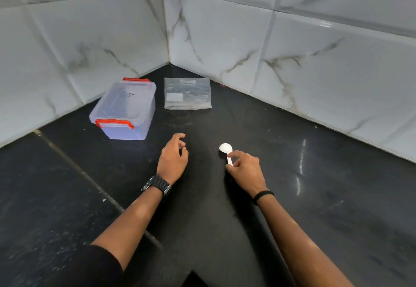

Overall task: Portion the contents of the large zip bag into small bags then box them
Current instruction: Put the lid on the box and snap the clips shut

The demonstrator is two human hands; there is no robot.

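Right grip (244, 166): pinches the white plastic spoon (227, 151) by its handle.
Left grip (174, 154): loosely curled, holds nothing.
Zip bag (187, 93): flat near the bench (292, 196) back corner, beside the lidded plastic box (125, 110).

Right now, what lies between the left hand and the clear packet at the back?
Nothing: in the head view only bare black counter separates the left hand from the clear packet. The lidded box sits off to the left.

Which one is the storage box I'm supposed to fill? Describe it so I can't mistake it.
Start at the corner where the two marble-tiled walls meet above the black counter. Just left of that corner, beside a flat clear plastic bag, stands the storage box. It is the only rigid container: translucent, rectangular, lid on, with red latches at both ends.
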